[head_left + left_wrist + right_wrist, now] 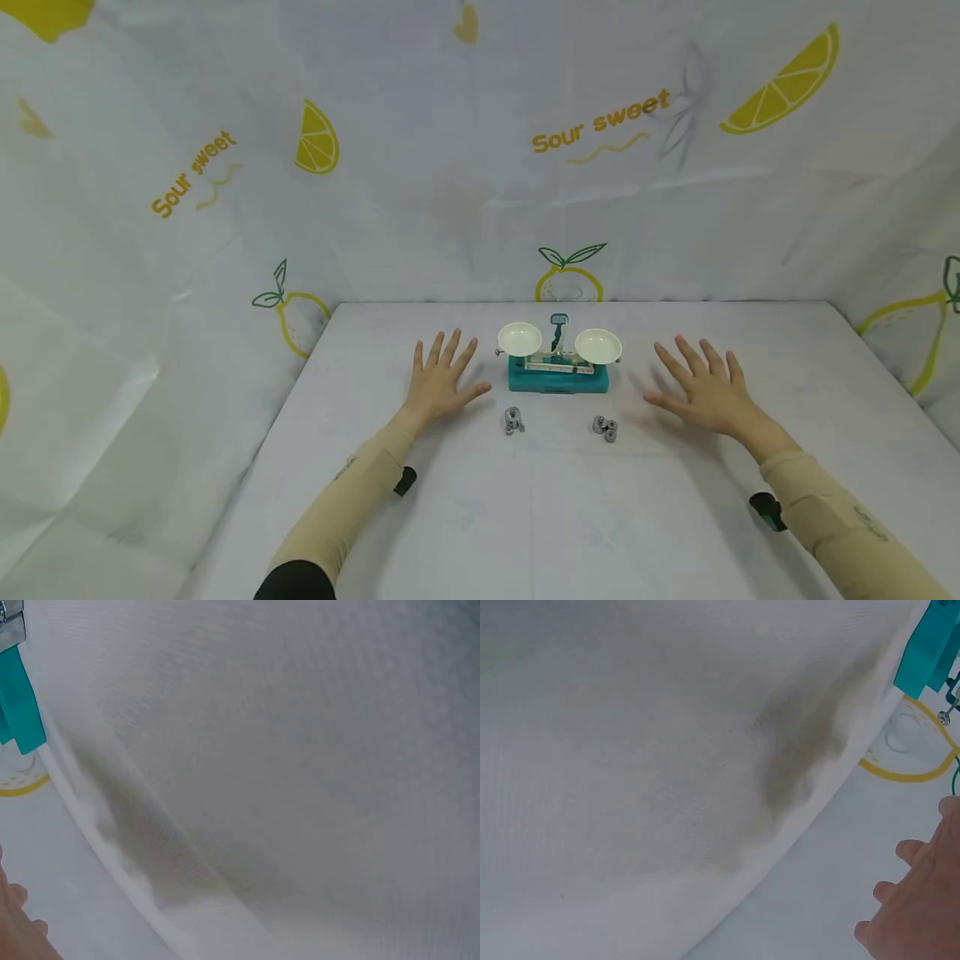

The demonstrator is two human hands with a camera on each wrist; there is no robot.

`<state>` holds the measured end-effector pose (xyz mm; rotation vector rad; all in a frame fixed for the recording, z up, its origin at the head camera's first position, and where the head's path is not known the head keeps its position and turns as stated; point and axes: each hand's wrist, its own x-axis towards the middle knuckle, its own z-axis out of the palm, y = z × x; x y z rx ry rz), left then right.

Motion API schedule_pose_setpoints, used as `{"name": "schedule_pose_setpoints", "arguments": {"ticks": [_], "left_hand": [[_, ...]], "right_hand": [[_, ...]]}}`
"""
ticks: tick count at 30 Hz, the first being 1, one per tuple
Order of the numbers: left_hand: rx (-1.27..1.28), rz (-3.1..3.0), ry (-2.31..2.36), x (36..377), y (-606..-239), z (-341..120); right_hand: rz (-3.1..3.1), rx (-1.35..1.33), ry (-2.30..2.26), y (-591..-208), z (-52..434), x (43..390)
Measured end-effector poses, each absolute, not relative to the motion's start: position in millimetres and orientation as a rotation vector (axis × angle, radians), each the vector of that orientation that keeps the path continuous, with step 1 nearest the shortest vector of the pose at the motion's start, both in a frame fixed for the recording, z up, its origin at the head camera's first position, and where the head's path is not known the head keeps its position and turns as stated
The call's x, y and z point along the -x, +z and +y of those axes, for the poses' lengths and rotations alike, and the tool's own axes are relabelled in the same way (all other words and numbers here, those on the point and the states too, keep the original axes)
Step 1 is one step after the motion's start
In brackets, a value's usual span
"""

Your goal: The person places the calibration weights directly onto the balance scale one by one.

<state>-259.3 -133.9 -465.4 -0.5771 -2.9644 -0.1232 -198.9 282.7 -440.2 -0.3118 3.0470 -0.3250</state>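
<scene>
A teal balance scale (558, 381) with a white left pan (519, 339) and a white right pan (598, 346) stands at the back middle of the table. To its left, my left hand (438, 387) is held with fingers spread and nothing in it. My right hand (708, 395) is spread likewise on the scale's other side, apart from it. In front of the scale lie two small clusters of metal weights, a left cluster (513, 420) and a right cluster (605, 428). Both wrist views catch only part of the scale's base (22, 705) and some fingers.
A white cloth covers the table (555, 517). Behind it rises a white curtain (420, 208) printed with lemons and lettering, which also hangs along both sides. A small black object (405, 481) sits at the left wrist, another black one (768, 511) at the right.
</scene>
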Motion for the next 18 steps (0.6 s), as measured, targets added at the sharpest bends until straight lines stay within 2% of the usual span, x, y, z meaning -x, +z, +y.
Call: {"name": "schedule_pose_setpoints", "arguments": {"ticks": [12, 18], "left_hand": [[0.707, -2.695, -0.050, 258.4, -452.5, -126.0], [0.689, -2.726, -0.313, 253.9, -446.4, -117.4]], "right_hand": [[3.224, 0.479, -0.368, -427.7, 275.5, 194.9], [3.226, 0.521, -0.514, -421.7, 269.5, 193.6]]}}
